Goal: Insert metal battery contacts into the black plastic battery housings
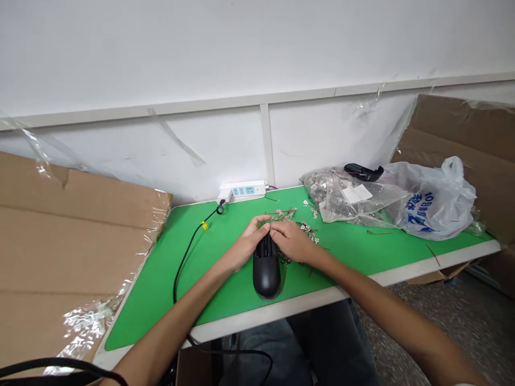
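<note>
Head view: left hand [246,247] and right hand [292,241] curled closed, gripping the top end of a black ribbed plastic housing [266,271] that lies on the green tabletop [225,316]. Loose wired metal terminals [309,233] sit just beside it; a slipped grip could scatter them or snag the black cable [186,256] nearby.

The case [266,276] in front of me was matt black plastic, smooth along its rounded end. At twelve o'clock, small shiny metal tabs [309,230] lay on a smooth green mat [225,305]. At two o'clock sat a glossy clear plastic bag [354,198] and a crinkled white bag [432,201]; at nine o'clock, rough brown cardboard [60,252].
</note>
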Motion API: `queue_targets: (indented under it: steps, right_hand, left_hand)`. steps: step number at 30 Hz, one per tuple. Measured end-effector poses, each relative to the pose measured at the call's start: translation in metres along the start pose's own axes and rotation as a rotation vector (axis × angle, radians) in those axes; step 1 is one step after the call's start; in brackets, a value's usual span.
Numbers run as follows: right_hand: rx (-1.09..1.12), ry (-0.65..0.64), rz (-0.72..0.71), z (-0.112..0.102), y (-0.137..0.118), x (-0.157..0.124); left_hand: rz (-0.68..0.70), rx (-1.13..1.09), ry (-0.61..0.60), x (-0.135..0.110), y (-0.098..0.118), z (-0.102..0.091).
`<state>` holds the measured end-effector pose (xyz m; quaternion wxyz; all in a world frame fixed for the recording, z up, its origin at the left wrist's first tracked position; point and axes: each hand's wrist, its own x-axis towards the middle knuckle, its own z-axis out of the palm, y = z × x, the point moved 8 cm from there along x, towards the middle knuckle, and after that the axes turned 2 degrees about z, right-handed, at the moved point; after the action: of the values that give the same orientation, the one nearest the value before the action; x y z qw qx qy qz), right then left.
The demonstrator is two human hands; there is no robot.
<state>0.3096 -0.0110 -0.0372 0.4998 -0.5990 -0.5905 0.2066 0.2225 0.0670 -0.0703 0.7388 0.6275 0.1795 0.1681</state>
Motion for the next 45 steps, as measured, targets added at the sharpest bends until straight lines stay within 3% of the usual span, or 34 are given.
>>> queue_targets:
  steps: [3, 11, 15, 35, 45]
  right_hand:
    - [-0.139, 0.013, -0.006, 0.0, -0.004, 0.0]
    - [-0.116, 0.091, 0.049, -0.01, 0.002, 0.002]
    - [-0.088, 0.096, 0.052, -0.012, 0.006, 0.002]
    - [-0.039, 0.027, 0.108, -0.006, 0.01, 0.001]
    - [-0.101, 0.005, 0.082, -0.005, 0.008, 0.001]
  left_hand:
    - [-0.019, -0.04, -0.003, 0.0, -0.004, 0.003]
    - [0.009, -0.098, 0.052, 0.0, -0.001, 0.001]
    - [0.1, -0.01, 0.088, 0.002, 0.004, -0.002]
    - [0.22, 0.333, 0.03, -0.003, 0.018, 0.003]
    - [0.261, 0.355, 0.069, -0.002, 0.017, 0.001]
